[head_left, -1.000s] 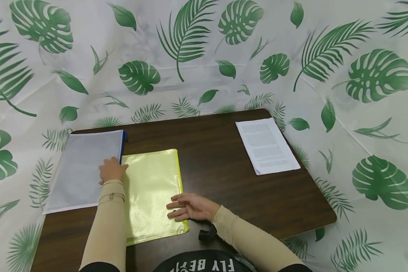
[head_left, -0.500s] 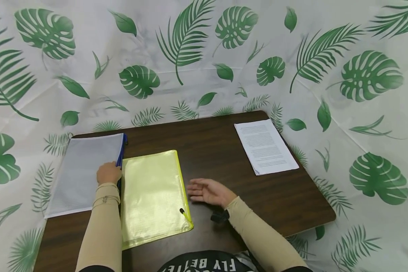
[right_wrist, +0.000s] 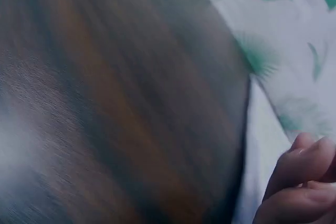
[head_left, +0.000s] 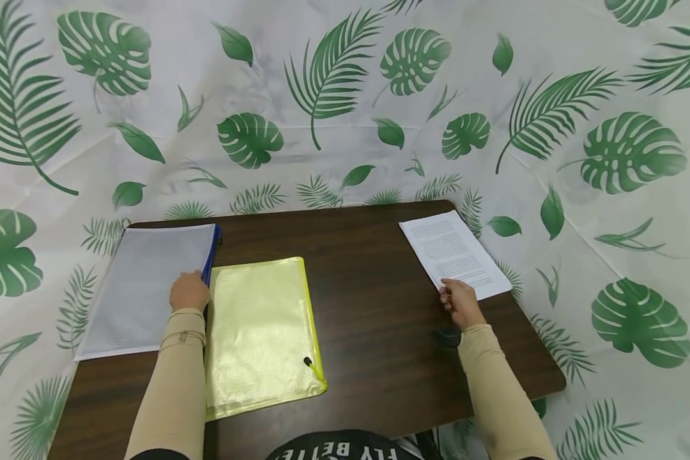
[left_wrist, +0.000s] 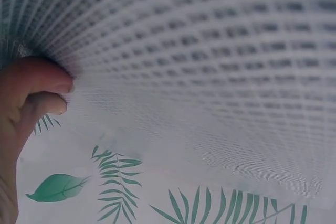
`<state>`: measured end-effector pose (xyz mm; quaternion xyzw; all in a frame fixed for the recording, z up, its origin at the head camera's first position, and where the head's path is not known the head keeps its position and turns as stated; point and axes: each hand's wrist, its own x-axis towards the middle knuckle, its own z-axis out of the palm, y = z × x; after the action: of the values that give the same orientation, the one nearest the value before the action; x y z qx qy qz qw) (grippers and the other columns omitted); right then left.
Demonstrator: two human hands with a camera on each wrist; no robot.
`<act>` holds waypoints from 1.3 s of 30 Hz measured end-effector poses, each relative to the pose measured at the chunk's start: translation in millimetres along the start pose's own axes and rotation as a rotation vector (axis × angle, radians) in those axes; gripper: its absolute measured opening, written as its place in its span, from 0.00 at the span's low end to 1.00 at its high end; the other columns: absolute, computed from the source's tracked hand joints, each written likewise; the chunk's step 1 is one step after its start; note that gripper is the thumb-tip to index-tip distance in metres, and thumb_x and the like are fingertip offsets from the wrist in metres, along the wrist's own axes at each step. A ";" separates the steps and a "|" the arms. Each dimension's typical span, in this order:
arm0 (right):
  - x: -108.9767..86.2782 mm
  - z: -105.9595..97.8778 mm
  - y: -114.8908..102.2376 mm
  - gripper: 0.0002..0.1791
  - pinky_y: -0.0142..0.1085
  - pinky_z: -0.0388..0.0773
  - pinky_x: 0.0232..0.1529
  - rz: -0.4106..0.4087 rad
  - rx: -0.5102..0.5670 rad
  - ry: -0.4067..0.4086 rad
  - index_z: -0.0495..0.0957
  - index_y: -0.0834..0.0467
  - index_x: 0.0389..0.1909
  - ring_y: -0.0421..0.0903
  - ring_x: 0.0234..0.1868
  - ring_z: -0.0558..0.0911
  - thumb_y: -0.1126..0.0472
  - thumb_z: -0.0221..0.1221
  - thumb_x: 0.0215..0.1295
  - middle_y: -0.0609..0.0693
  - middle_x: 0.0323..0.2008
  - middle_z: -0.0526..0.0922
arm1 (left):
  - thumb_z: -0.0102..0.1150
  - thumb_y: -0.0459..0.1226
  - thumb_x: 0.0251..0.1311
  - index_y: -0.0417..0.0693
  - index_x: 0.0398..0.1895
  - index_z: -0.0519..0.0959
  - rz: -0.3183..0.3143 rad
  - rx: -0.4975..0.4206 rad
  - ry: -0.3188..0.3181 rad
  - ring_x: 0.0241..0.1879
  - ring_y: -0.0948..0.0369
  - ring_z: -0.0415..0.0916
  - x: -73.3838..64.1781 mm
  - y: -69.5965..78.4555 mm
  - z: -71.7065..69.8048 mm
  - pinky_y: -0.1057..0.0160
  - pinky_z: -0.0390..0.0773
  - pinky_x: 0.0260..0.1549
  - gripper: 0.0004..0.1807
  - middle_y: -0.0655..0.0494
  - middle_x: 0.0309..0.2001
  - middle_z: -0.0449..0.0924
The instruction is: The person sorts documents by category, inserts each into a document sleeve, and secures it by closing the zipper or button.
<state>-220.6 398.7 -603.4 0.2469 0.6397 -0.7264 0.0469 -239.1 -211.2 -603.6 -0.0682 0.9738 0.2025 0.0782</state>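
Note:
At the table's left lies a clear mesh zip pouch (head_left: 144, 287) with a blue zip edge. My left hand (head_left: 189, 292) grips its right side near the zip. In the left wrist view, the thumb (left_wrist: 42, 77) and a finger pinch the bowed mesh (left_wrist: 210, 66). A yellow zip pouch (head_left: 261, 326) lies flat just right of that hand. At the right, my right hand (head_left: 460, 301) has bent fingers at the near left corner of a stack of printed paper (head_left: 457, 249). I cannot tell whether they pinch the sheets; the right wrist view shows curled fingers (right_wrist: 296, 182) overlapping the paper edge.
The dark wood table (head_left: 368, 306) has rounded corners and stands against a white leaf-print curtain (head_left: 345, 96). A black zip pull (head_left: 307, 361) lies on the yellow pouch's near right part. A black strap (head_left: 448, 337) is at the right wrist.
My right hand has moved from the yellow pouch's right edge across the table to the paper stack. My left hand has closed on the blue-edged pouch's side. The view has shifted slightly.

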 end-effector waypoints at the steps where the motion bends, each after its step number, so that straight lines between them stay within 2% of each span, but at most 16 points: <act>1: 0.7 -4.3 -1.2 0.20 0.25 0.64 0.17 -0.024 -0.012 0.043 0.64 0.69 0.67 0.35 0.19 0.70 0.64 0.46 0.80 0.44 0.23 0.75 | 0.42 0.26 0.66 0.22 0.68 0.64 0.003 0.007 0.002 0.50 0.24 0.74 0.0 0.6 0.0 0.36 0.82 0.37 0.27 0.13 0.58 0.66; 3: 1.1 -9.6 -1.7 0.19 0.25 0.63 0.16 -0.096 -0.069 0.114 0.67 0.70 0.64 0.34 0.18 0.70 0.65 0.47 0.78 0.45 0.23 0.75 | 0.42 0.26 0.66 0.22 0.68 0.63 0.003 0.015 0.003 0.51 0.24 0.73 -0.2 1.6 -0.2 0.35 0.81 0.39 0.28 0.13 0.59 0.65; 5: 2.0 -11.3 1.1 0.18 0.27 0.66 0.19 -0.210 -0.217 0.204 0.72 0.70 0.60 0.36 0.20 0.72 0.66 0.47 0.76 0.48 0.24 0.78 | 0.41 0.26 0.66 0.22 0.69 0.63 -0.005 0.017 0.004 0.52 0.24 0.72 -0.6 2.3 -0.4 0.35 0.80 0.42 0.28 0.13 0.60 0.64; 7: 2.2 -11.5 6.7 0.18 0.31 0.71 0.26 -0.313 -0.454 0.318 0.77 0.68 0.56 0.41 0.26 0.76 0.65 0.49 0.72 0.52 0.28 0.81 | 0.40 0.27 0.66 0.23 0.69 0.63 -0.011 0.012 0.009 0.52 0.24 0.72 -1.1 2.8 -0.4 0.34 0.80 0.44 0.27 0.13 0.59 0.64; 10: 2.3 -13.3 17.0 0.19 0.48 0.75 0.43 -0.437 -0.830 0.401 0.79 0.67 0.56 0.58 0.44 0.78 0.61 0.53 0.70 0.64 0.45 0.81 | 0.39 0.27 0.67 0.22 0.68 0.64 -0.008 0.002 0.020 0.51 0.23 0.72 -2.2 3.1 0.6 0.34 0.79 0.45 0.26 0.13 0.58 0.65; 13: 2.2 -17.1 25.5 0.25 0.65 0.69 0.55 -0.518 -1.103 0.348 0.76 0.70 0.59 0.72 0.56 0.71 0.56 0.58 0.70 0.73 0.57 0.74 | 0.38 0.27 0.68 0.22 0.67 0.65 -0.005 -0.010 0.033 0.50 0.23 0.72 -2.9 3.2 2.3 0.33 0.78 0.46 0.26 0.14 0.57 0.66; 15: 2.2 -19.0 28.5 0.28 0.69 0.67 0.56 -0.561 -1.224 0.282 0.74 0.73 0.60 0.76 0.57 0.69 0.54 0.61 0.70 0.76 0.58 0.71 | 0.37 0.27 0.68 0.22 0.67 0.65 -0.004 -0.010 0.037 0.51 0.23 0.72 -3.2 3.1 2.6 0.33 0.77 0.47 0.26 0.14 0.57 0.66; 17: 2.1 -19.4 29.1 0.29 0.68 0.69 0.54 -0.595 -1.324 0.238 0.75 0.74 0.59 0.76 0.54 0.72 0.54 0.62 0.70 0.77 0.55 0.73 | 0.37 0.27 0.69 0.23 0.68 0.65 -0.009 -0.012 0.039 0.51 0.23 0.72 -2.6 2.8 2.6 0.33 0.77 0.47 0.26 0.14 0.58 0.66; 21: -1.4 -13.4 25.5 0.21 0.67 0.76 0.39 -0.659 -1.479 0.206 0.76 0.75 0.48 0.75 0.41 0.77 0.58 0.62 0.71 0.75 0.41 0.75 | 0.36 0.27 0.70 0.22 0.67 0.65 -0.017 -0.015 0.035 0.52 0.23 0.70 -1.9 3.7 1.7 0.33 0.77 0.47 0.25 0.14 0.58 0.65; 24: -5.6 -5.9 24.0 0.16 0.63 0.78 0.28 -0.742 -1.573 0.225 0.75 0.76 0.38 0.73 0.32 0.78 0.63 0.62 0.68 0.74 0.32 0.74 | 0.35 0.28 0.71 0.22 0.66 0.65 -0.016 -0.012 0.028 0.53 0.23 0.69 -1.6 4.3 1.9 0.33 0.77 0.47 0.24 0.14 0.57 0.65; 27: -9.3 0.2 24.5 0.15 0.60 0.79 0.24 -0.840 -1.663 0.249 0.75 0.78 0.34 0.71 0.27 0.79 0.66 0.62 0.63 0.75 0.27 0.75 | 0.36 0.28 0.70 0.20 0.66 0.64 -0.018 -0.014 0.020 0.54 0.23 0.67 -0.8 4.4 3.8 0.32 0.77 0.47 0.24 0.14 0.57 0.64; 29: -10.5 3.3 24.9 0.11 0.60 0.79 0.24 -0.877 -1.693 0.263 0.74 0.79 0.32 0.70 0.24 0.79 0.70 0.58 0.64 0.75 0.25 0.76 | 0.37 0.28 0.70 0.20 0.65 0.64 -0.024 -0.017 0.019 0.55 0.23 0.67 -0.6 4.3 5.2 0.32 0.77 0.46 0.24 0.14 0.57 0.63; 31: -10.4 5.2 24.6 0.10 0.60 0.79 0.25 -0.883 -1.713 0.263 0.73 0.79 0.32 0.69 0.24 0.79 0.72 0.53 0.66 0.76 0.25 0.76 | 0.37 0.28 0.70 0.20 0.65 0.64 -0.031 -0.026 0.019 0.55 0.23 0.66 -0.3 4.1 6.5 0.32 0.77 0.46 0.24 0.14 0.58 0.63; 34: -9.4 6.1 23.9 0.11 0.60 0.79 0.25 -0.836 -1.708 0.264 0.72 0.78 0.31 0.69 0.25 0.79 0.74 0.45 0.69 0.76 0.25 0.76 | 0.37 0.28 0.69 0.21 0.65 0.63 -0.030 -0.032 0.020 0.55 0.23 0.66 -1.1 5.2 6.4 0.32 0.78 0.44 0.24 0.14 0.57 0.63; 39: -7.8 6.7 24.6 0.09 0.60 0.80 0.25 -0.780 -1.704 0.266 0.72 0.78 0.33 0.70 0.26 0.79 0.75 0.46 0.69 0.77 0.27 0.76 | 0.36 0.28 0.70 0.21 0.67 0.62 -0.028 -0.031 0.013 0.56 0.22 0.65 -2.3 6.1 4.4 0.32 0.79 0.43 0.25 0.13 0.59 0.61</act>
<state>-206.4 386.1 -622.0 -0.0210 0.9924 0.0550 -0.1082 -237.3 -203.7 -604.8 -0.0846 0.9699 0.2160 0.0737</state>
